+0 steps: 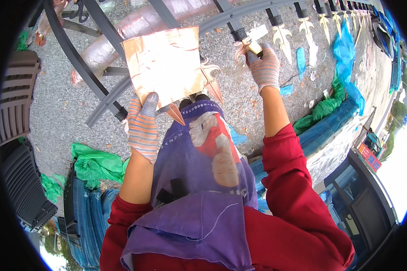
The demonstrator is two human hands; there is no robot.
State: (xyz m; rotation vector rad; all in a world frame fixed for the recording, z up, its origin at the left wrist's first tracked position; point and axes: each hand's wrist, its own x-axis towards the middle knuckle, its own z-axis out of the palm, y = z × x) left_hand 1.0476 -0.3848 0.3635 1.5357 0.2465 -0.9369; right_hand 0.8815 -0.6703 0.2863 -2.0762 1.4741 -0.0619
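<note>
A gloved left hand (143, 128) grips a card (163, 65) at 12 o'clock while the right hand (264, 67) clasps a brush (253, 44), spear tips (211, 79) nearby copper-coloured, farther ones (282, 38) pale.

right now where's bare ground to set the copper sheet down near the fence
Bare gravel ground lies left of the copper sheet, between the dark fence rail and the green plastic. Another patch sits between the left hand and right hand. It is crowded right of the right hand: spear tips, blue scraps and tarp.
</note>
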